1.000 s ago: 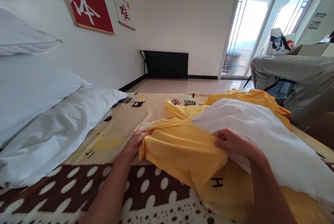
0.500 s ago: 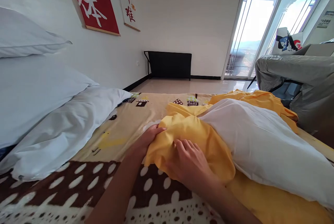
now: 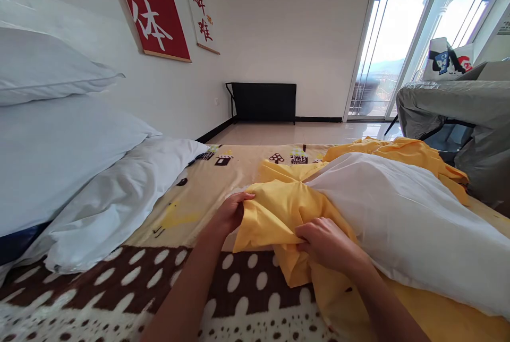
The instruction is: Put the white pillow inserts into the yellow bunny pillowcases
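A yellow cloth point(image 3: 285, 201) lies bunched over the bed in the middle, with folds hanging toward me. My left hand point(image 3: 232, 213) pinches its left edge between thumb and fingers. Farther right and a little nearer, my right hand point(image 3: 329, 241) is closed on another edge of the same cloth, and the fabric stretches between the two hands. A white pillow or quilt point(image 3: 402, 214) touches the cloth on the right and rests partly on more yellow fabric. Whether the far end of the white piece sits inside the cloth cannot be made out.
White pillows point(image 3: 71, 145) are stacked at the left. The patterned bed sheet point(image 3: 223, 182) meets a brown and white spotted blanket point(image 3: 131, 278) in front. Beyond stand a black panel point(image 3: 263, 102) and, at right, a grey-covered table point(image 3: 454, 97).
My right hand has moved right and closed on an edge of the yellow cloth, which is now pulled straighter. My left hand stays at its left edge. The view has shifted slightly.
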Available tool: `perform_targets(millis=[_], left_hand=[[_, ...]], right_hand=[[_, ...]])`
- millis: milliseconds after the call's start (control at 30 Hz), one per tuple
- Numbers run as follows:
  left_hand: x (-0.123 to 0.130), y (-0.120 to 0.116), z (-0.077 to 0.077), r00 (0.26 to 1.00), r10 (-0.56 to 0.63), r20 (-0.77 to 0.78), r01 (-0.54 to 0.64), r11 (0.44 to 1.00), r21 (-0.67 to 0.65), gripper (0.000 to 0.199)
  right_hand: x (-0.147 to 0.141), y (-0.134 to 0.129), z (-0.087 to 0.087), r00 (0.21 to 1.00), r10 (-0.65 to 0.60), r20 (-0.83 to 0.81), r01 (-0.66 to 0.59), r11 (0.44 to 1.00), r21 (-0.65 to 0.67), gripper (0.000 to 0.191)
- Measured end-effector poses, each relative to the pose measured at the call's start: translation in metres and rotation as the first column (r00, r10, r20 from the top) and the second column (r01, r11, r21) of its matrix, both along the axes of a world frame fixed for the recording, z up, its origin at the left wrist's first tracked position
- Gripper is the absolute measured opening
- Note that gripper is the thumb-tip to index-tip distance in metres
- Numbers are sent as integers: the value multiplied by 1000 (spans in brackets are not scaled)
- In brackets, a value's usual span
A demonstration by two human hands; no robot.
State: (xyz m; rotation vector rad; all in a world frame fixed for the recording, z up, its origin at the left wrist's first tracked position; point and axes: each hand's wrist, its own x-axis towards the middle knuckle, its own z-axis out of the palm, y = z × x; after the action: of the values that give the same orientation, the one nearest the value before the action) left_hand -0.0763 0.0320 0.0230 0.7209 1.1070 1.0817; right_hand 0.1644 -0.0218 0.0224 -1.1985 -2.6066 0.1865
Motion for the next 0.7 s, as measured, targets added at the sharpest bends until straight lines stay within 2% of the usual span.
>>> perform_targets(millis=[167,233,367,433,533,633,700], left_hand=[[20,-5,3,999,38,-2,-38,997,72,15],[29,-12,8,999,32,-13,-31,995,94,17],[48,-28,16,993,-104,55,88,968,237,32],[54,-32,15,982,-165,94,129,943,308,32],[59,-31,8,983,-169,74,138,938,318,27],[65,-31,3,986,-151,-67,165,924,344,27],[69,-32,2,973,-143,-182,207,889,409,28]], right_hand=[[6,-1,8,997,-73,-8,72,993,-91,24],[6,-5,17,987,-108,-121,100,993,-70,21],[-4,-8,24,893,-159,-421,155,987,-45,19],[-12,-4,19,857,-175,-484,166,984,-62,21],[-20,6,6,805,-215,-554,180,977,-118,17],[-22,17,-6,701,-244,-670,131,968,-215,14],[-22,22,-11,639,-258,-725,100,962,-255,12]])
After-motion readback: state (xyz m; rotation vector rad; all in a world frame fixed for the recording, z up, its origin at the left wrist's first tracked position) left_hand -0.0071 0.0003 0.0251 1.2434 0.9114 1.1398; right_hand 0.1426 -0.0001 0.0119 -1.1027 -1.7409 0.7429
